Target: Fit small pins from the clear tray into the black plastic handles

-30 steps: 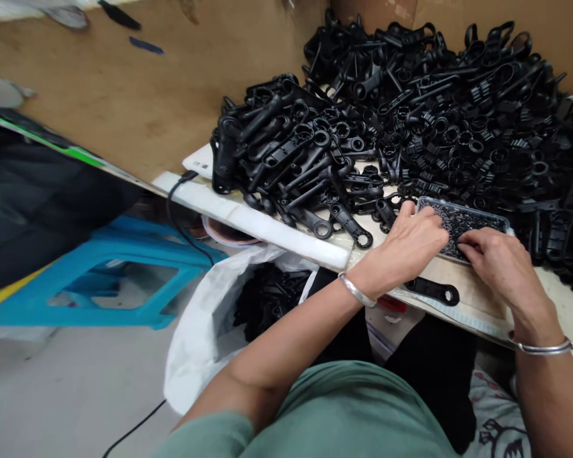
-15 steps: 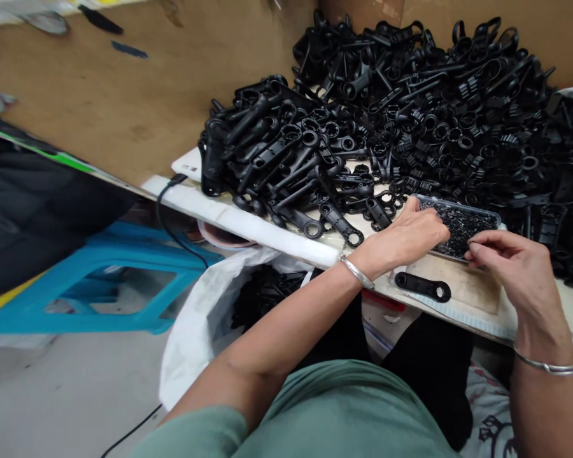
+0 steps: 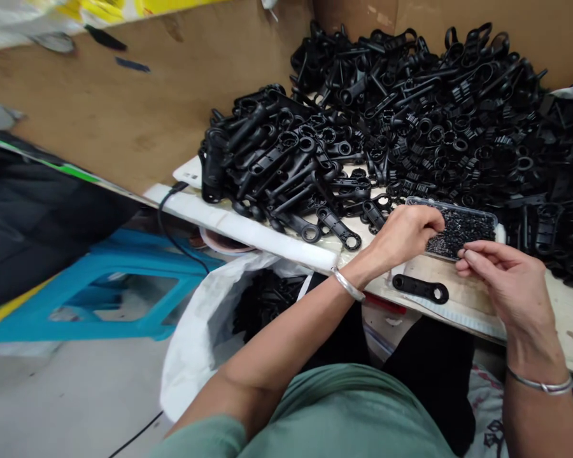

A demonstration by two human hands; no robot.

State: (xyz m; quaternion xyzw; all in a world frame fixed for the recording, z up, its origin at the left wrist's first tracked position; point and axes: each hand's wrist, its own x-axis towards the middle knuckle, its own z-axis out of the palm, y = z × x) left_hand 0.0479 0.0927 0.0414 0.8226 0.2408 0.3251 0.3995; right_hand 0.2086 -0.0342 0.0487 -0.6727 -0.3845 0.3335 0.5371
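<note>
My left hand (image 3: 408, 232) is closed over the left part of a clear plastic box (image 3: 498, 236), its fingertips curled down and partly hidden. Many tiny black pieces (image 3: 468, 226) fill the box. At the box's front right edge, my right hand (image 3: 509, 273) has its thumb and fingers pinched together; whatever they hold is too small to name. Just in front of the box, a black plastic arm-shaped part (image 3: 420, 288) with a toothed ring at one end lies flat on the board, touched by neither hand.
A large heap of black plastic parts (image 3: 286, 152) covers the back of the table. Below the white padded table edge (image 3: 248, 226) stands a white sack (image 3: 191, 343) holding more black parts. A blue stool (image 3: 90, 280) is at left, and a black cable (image 3: 165, 222) hangs over the edge.
My right hand has shifted slightly left, still pinched. The left hand's fingers have drawn in off the box's back left corner and curled. The camera view has tilted a little.
</note>
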